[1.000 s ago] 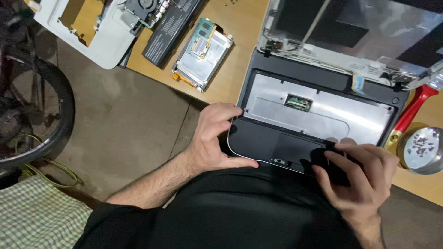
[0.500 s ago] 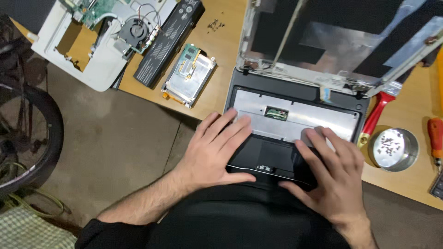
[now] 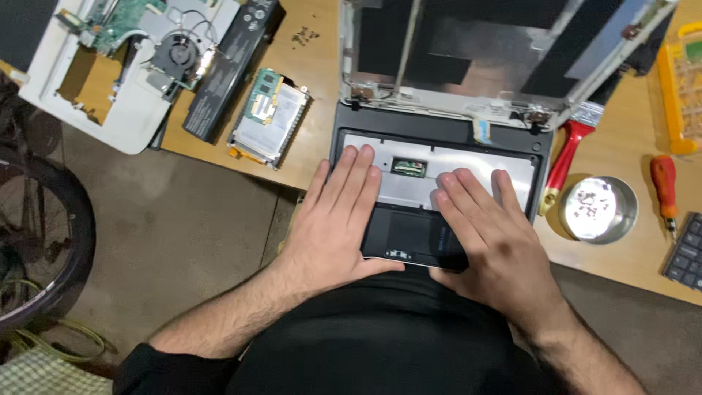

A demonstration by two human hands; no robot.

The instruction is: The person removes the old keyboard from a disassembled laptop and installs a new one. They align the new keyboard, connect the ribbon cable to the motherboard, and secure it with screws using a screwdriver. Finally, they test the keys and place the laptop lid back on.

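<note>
Two hands are lying flat on a stripped-down laptop base [image 3: 439, 146] that's sitting at the near edge of the wooden worktop [image 3: 314, 95], lid shell tilted open behind it. The left hand [image 3: 333, 219] is pressing on the left palm rest with its fingers reaching onto the silver keyboard tray; the right hand [image 3: 493, 241] is covering the right side next to the touchpad [image 3: 406, 234]. Neither grip is closing on anything, fingers are spread out flat. Off left, a white case shell with a fan [image 3: 117, 80], a black battery [image 3: 227, 66] and a hard drive [image 3: 269, 117] are lying around. On the right, a red-handled brush [image 3: 567, 153] is resting beside a small metal bowl [image 3: 598, 208] and a red screwdriver [image 3: 664, 186].
</note>
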